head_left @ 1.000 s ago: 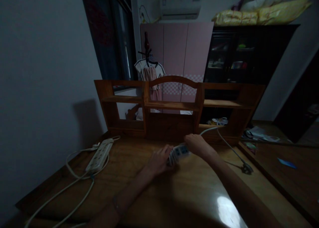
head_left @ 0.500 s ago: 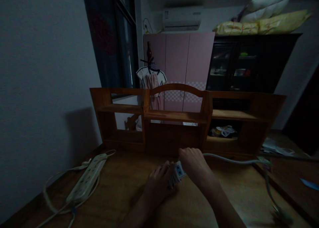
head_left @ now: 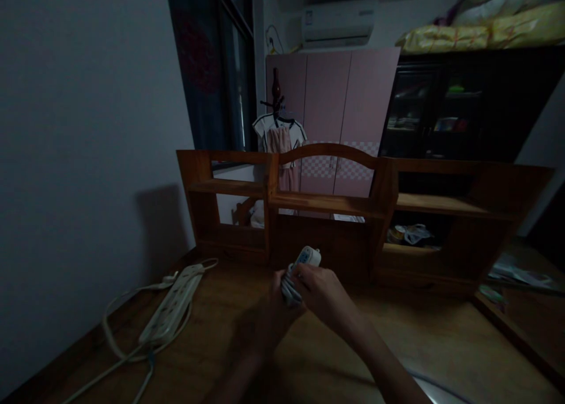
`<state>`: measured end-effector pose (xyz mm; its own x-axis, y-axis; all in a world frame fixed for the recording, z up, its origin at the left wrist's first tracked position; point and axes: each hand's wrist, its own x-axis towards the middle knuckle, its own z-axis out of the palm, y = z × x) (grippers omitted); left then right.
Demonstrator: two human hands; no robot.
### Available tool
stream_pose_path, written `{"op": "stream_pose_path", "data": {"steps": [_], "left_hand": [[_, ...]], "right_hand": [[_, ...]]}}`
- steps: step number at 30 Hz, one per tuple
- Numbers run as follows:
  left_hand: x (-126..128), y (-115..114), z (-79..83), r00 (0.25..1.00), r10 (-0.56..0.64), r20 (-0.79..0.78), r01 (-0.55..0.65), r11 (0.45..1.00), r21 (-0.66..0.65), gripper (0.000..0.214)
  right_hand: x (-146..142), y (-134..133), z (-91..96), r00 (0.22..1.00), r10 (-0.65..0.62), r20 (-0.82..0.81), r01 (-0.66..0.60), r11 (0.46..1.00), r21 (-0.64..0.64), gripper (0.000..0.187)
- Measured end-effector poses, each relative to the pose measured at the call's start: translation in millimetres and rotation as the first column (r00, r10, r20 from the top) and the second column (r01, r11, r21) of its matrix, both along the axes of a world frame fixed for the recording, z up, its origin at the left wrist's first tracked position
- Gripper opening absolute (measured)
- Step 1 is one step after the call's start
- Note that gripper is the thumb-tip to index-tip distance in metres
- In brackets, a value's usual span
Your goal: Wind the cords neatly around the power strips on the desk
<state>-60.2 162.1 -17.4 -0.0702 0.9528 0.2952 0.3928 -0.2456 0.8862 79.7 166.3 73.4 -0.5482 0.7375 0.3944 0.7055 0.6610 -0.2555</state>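
Both my hands meet over the middle of the wooden desk [head_left: 212, 357]. My left hand [head_left: 270, 315] is closed around a small white power strip [head_left: 303, 258] with its cord bunched against it. My right hand [head_left: 324, 295] grips the same strip and coiled cord from the right side. The strip's upper end sticks up above my fingers, lifted off the desk. A loop of the cord [head_left: 436, 380] lies on the desk at the lower right.
A second, longer white power strip [head_left: 172, 305] lies at the desk's left with its cord looping toward the near edge. A wooden shelf unit [head_left: 331, 204] stands along the desk's back, with small items in its right cubby [head_left: 408, 234]. A wall is on the left.
The strip has been lifted off the desk and stood on end. Its long cord, stretched to the right before, is now gathered into my hands.
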Motion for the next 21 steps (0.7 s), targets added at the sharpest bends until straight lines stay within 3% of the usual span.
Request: {"op": "stream_pose_path", "data": {"steps": [6,13,15,18,21], "left_hand": [[-15.5,9.8,2.3,0.994,0.007,-0.105,0.01,0.986,0.164,0.096],[-6.5,12.8,3.0,0.978,-0.108,0.178,0.057,0.961,0.269,0.062],[-7.2,15.4,0.7,0.925,-0.129,0.357,0.056,0.976,0.208,0.064],[-11.8,20.8,-3.9,0.774,-0.143,0.617,0.113,0.99,0.087,0.068],[-17.0,25.7,-9.4,0.699,-0.139,0.702,0.181,0.983,0.015,0.055]], "right_hand": [[12.4,7.1,4.3,0.964,0.132,-0.231,-0.167,0.976,-0.14,0.017],[29.2,14.5,11.3,0.913,0.204,-0.353,-0.29,0.934,-0.211,0.023],[30.1,14.2,12.0,0.909,0.214,-0.357,-0.305,0.926,-0.222,0.025],[29.0,14.3,11.5,0.908,0.226,-0.353,-0.321,0.916,-0.239,0.03],[27.2,18.5,7.8,0.907,0.243,-0.343,-0.34,0.905,-0.258,0.039]]}}
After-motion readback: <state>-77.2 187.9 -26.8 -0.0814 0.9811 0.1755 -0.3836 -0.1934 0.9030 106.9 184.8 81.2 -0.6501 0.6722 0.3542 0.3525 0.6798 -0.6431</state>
